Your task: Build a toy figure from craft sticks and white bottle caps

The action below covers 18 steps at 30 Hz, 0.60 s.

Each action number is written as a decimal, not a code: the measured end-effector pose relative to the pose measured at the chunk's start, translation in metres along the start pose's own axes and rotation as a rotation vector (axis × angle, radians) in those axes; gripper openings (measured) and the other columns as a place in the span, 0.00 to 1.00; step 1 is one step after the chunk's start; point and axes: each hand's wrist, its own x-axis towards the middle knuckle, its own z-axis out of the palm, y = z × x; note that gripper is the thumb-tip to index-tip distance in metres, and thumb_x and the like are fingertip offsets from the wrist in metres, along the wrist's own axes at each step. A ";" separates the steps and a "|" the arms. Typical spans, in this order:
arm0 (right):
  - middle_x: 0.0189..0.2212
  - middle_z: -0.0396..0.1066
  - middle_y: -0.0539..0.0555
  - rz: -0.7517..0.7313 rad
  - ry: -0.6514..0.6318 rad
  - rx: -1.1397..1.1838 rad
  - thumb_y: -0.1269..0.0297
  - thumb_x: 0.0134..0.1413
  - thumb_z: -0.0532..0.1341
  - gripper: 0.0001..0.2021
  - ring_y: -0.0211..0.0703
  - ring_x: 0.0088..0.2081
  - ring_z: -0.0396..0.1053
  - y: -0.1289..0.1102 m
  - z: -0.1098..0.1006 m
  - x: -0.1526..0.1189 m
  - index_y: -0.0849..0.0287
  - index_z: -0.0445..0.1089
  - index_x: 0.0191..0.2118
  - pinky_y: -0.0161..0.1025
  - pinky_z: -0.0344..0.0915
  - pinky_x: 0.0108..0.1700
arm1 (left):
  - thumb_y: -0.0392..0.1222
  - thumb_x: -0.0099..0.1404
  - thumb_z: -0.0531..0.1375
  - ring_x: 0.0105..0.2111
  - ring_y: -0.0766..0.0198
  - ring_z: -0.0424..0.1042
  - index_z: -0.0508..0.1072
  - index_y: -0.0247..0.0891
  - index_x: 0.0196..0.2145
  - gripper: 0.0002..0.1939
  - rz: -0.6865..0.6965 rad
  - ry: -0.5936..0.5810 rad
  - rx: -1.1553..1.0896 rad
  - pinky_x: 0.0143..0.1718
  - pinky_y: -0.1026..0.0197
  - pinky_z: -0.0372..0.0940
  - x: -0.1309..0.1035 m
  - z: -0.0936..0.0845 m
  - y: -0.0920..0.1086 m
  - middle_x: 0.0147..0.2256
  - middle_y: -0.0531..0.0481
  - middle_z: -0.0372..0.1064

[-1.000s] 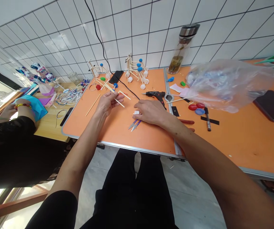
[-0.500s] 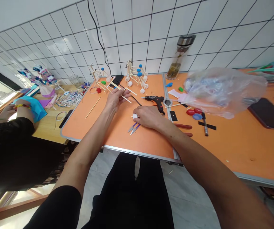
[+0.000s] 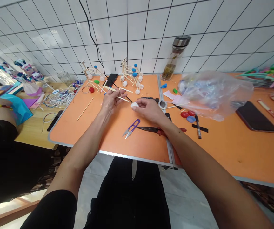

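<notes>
My left hand [image 3: 113,98] is closed on a small frame of joined wooden sticks [image 3: 126,90], held above the orange table. One stick of it points toward my right hand [image 3: 147,109], which pinches a white round cap [image 3: 134,104] between thumb and fingers. Cap and stick tip are very close; whether they touch I cannot tell. Below the hands lie purple thread snips [image 3: 131,128] with blades apart, and red-handled pliers [image 3: 151,129], partly under my right forearm. Behind my right hand a black glue gun [image 3: 148,99] is mostly hidden.
Two stick models with coloured caps [image 3: 129,73] [image 3: 91,79] stand by the wall. A glass bottle [image 3: 175,58], a plastic bag [image 3: 213,93] and a phone [image 3: 257,116] are further right. At the left, another person's hand [image 3: 2,106] is by blue material [image 3: 20,109].
My right hand has lifted the white cap from near the snips up to the stick frame. The snips and pliers now show more fully. The view has shifted slightly to the right.
</notes>
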 end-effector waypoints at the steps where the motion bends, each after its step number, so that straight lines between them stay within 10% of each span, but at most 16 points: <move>1: 0.40 0.84 0.53 0.016 0.015 0.073 0.52 0.58 0.74 0.15 0.43 0.39 0.76 0.002 -0.001 0.001 0.57 0.82 0.43 0.40 0.70 0.43 | 0.38 0.74 0.69 0.42 0.61 0.90 0.74 0.41 0.45 0.07 0.004 -0.007 0.005 0.44 0.64 0.80 -0.001 0.001 0.000 0.46 0.47 0.89; 18: 0.39 0.83 0.49 0.188 0.056 0.669 0.46 0.44 0.85 0.29 0.32 0.33 0.75 0.001 0.002 0.001 0.51 0.81 0.49 0.25 0.67 0.27 | 0.43 0.73 0.72 0.54 0.53 0.88 0.75 0.42 0.49 0.12 0.021 -0.086 -0.057 0.49 0.60 0.83 -0.025 0.015 0.002 0.52 0.47 0.88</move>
